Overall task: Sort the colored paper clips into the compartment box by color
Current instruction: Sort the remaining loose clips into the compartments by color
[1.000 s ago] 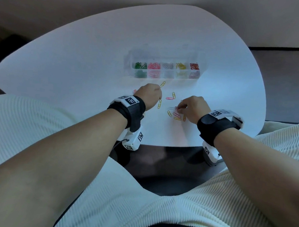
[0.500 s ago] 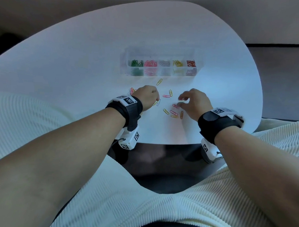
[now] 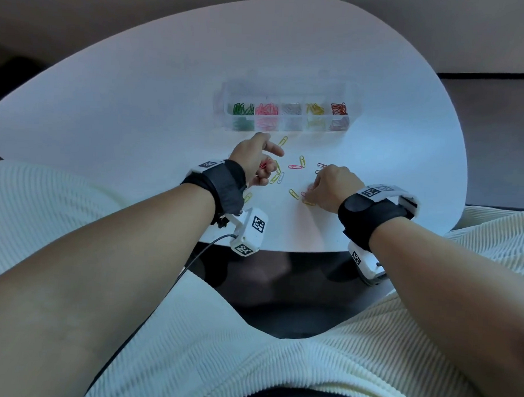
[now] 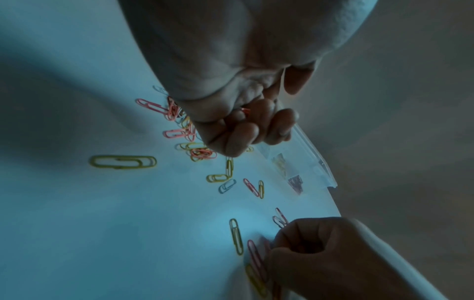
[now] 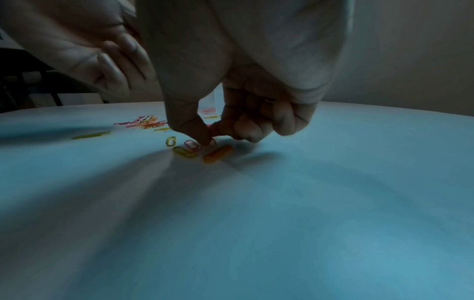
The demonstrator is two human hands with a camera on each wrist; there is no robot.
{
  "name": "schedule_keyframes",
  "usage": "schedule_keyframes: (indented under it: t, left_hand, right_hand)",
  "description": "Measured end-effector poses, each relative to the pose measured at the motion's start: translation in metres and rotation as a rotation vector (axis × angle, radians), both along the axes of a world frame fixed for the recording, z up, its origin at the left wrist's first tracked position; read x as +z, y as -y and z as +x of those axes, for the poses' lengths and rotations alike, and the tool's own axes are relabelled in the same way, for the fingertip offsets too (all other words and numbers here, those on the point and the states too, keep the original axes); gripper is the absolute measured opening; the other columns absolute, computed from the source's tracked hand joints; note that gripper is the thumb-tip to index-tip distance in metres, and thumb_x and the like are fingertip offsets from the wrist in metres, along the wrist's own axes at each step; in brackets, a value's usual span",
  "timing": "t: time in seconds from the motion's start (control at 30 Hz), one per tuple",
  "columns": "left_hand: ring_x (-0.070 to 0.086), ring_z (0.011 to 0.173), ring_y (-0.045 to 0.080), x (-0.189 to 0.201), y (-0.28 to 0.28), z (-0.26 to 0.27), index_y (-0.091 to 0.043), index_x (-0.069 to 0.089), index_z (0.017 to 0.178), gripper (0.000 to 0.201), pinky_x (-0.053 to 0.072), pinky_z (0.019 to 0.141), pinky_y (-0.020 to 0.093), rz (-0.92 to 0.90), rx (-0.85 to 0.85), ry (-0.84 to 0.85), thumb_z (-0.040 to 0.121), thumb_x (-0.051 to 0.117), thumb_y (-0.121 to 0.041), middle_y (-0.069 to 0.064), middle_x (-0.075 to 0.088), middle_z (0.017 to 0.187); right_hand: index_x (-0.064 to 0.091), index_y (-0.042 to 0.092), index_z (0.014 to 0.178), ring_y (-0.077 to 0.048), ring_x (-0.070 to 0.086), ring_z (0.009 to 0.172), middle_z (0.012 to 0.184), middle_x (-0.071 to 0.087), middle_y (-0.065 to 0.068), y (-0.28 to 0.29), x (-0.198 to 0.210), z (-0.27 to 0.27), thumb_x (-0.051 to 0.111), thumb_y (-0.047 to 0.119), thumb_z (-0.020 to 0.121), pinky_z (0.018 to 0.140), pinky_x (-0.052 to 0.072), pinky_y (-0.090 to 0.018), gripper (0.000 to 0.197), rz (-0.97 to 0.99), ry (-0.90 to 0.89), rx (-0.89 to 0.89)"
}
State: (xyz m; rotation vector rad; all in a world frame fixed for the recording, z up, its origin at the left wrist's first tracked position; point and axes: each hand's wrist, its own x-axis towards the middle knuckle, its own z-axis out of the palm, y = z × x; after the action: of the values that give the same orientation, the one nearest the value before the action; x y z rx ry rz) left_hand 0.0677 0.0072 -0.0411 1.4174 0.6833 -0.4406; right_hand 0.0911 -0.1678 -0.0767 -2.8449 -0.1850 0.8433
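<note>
1. Since half a second ago the left hand has lifted and turned: its knuckles then lay low over the clips near the table's front, and now its index finger points out toward the compartment box while the other fingers stay curled.
2. The right hand has dropped from a raised, loosely spread pose onto the clips at the near right, its fingertips now down at the table.
3. The left hand's curled fingers hold a red paper clip against the palm; only a small part of it shows, in both the head and left wrist views.
4. On the right hand, thumb and forefinger come together in a pinch at a pink paper clip lying flat on the table; whether the clip is gripped or only touched cannot be told. Its other fingers are curled in.
5. Just beside that pink clip lie a yellow paper clip and an orange paper clip.
6. The clear compartment box stands beyond both hands, its cells holding green, pink, pale, yellow and red clips from left to right.
7. Loose clips lie scattered between the box and the hands, with a mixed heap beside the left hand.
</note>
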Motion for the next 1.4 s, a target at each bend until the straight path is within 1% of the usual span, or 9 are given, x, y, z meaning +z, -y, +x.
schedule_keyframes:
  t: [0.2,0.3,0.43,0.6,0.8,1.0,1.17,1.27,1.4]
  left_hand:
    - [0.035,0.049,0.023,-0.013,0.004,0.003,-0.010,0.059,0.084,0.033,0.032,0.048,0.026,0.261,-0.159,0.024,0.086,0.028,0.001,0.010,0.046,0.060]
    - [0.059,0.092,0.034,-0.020,0.010,0.005,-0.018,0.061,0.088,0.028,0.044,0.071,0.034,0.561,-0.397,0.105,0.090,0.035,-0.006,0.013,0.065,0.101]
    - [0.058,0.087,0.025,-0.026,0.019,0.014,-0.025,0.061,0.104,0.016,0.038,0.069,0.027,0.882,-0.678,0.233,0.090,0.053,-0.028,0.004,0.064,0.097]
    - [0.060,0.098,0.031,-0.038,0.036,0.025,-0.025,0.062,0.110,0.022,0.045,0.078,0.031,1.048,-0.764,0.229,0.090,0.056,-0.032,0.008,0.065,0.112]
    - [0.062,0.094,0.034,-0.035,0.046,0.032,-0.014,0.065,0.106,0.020,0.051,0.077,0.036,1.149,-0.879,0.168,0.092,0.053,-0.021,0.012,0.067,0.106]
    - [0.050,0.074,0.031,-0.021,0.052,0.031,-0.008,0.054,0.090,0.008,0.040,0.065,0.032,1.197,-1.027,0.153,0.087,0.050,-0.014,0.016,0.063,0.097]
    - [0.049,0.085,0.033,-0.016,0.030,0.029,-0.002,0.056,0.110,0.034,0.037,0.069,0.034,0.942,-0.675,0.080,0.096,0.034,-0.023,0.017,0.060,0.104]
    - [0.036,0.061,0.027,-0.003,0.010,0.038,-0.009,0.042,0.071,0.026,0.026,0.055,0.030,0.493,-0.260,0.087,0.094,0.032,-0.014,0.015,0.046,0.065]
    - [0.010,0.041,0.011,0.011,-0.021,0.051,-0.019,0.026,0.064,0.033,0.012,0.045,0.019,-0.020,0.163,0.142,0.096,0.033,-0.019,-0.005,0.020,0.046]
  right_hand:
    - [0.050,0.003,0.061,-0.023,0.042,0.052,0.057,0.048,-0.008,0.014,0.018,0.001,0.049,0.011,0.078,0.049,0.034,-0.025,0.019,0.537,-0.043,-0.408]
    - [0.031,0.015,0.056,-0.018,0.028,0.049,0.057,0.037,-0.006,0.019,0.025,0.000,0.032,-0.003,0.078,0.044,0.019,-0.019,0.029,0.740,-0.165,-0.625]
    - [0.046,0.019,0.063,-0.020,0.041,0.057,0.063,0.047,-0.001,0.018,0.014,-0.005,0.045,0.010,0.084,0.049,0.026,-0.024,0.023,0.542,-0.178,-0.335]
    - [0.068,0.030,0.088,-0.017,0.057,0.083,0.088,0.059,0.005,0.013,0.000,-0.013,0.066,0.045,0.082,0.066,0.040,-0.026,0.016,0.165,0.061,0.030]
    - [0.073,0.023,0.088,-0.023,0.065,0.086,0.098,0.067,-0.002,0.000,-0.009,-0.006,0.068,0.041,0.082,0.062,0.040,-0.025,0.019,0.074,0.067,0.004]
    - [0.066,0.007,0.087,-0.023,0.059,0.064,0.081,0.063,-0.009,-0.011,-0.012,0.002,0.066,0.034,0.078,0.045,0.032,-0.023,0.029,0.048,-0.044,-0.040]
    - [0.047,0.011,0.067,-0.030,0.054,0.063,0.071,0.055,-0.009,-0.009,0.005,0.013,0.044,0.026,0.085,0.052,0.039,-0.031,0.024,0.379,-0.069,-0.265]
    - [0.034,0.015,0.064,-0.022,0.031,0.054,0.062,0.040,-0.008,-0.017,0.023,0.027,0.035,0.020,0.086,0.053,0.024,-0.029,0.022,0.720,-0.093,-0.536]
    - [0.027,0.022,0.060,-0.013,0.019,0.034,0.039,0.029,0.006,-0.044,0.045,0.050,0.037,0.022,0.094,0.045,0.018,-0.021,0.036,1.037,-0.181,-0.664]
